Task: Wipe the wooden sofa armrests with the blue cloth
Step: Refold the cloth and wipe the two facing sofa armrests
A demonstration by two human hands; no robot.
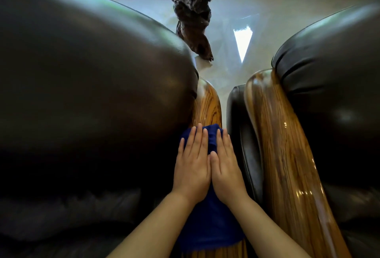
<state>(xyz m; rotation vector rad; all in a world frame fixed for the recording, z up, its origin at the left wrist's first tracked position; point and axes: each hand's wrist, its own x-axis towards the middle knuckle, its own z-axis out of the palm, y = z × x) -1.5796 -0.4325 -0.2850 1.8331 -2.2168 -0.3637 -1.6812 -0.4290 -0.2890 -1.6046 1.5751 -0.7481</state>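
Pressing down with both palms flat, fingers straight and gripping nothing, my left hand and right hand lie side by side touching on the blue cloth, draped over the wooden armrest beneath them; a second armrest runs right of my right hand.

Blue cloth lies draped over the left glossy wooden armrest; the right armrest is bare.
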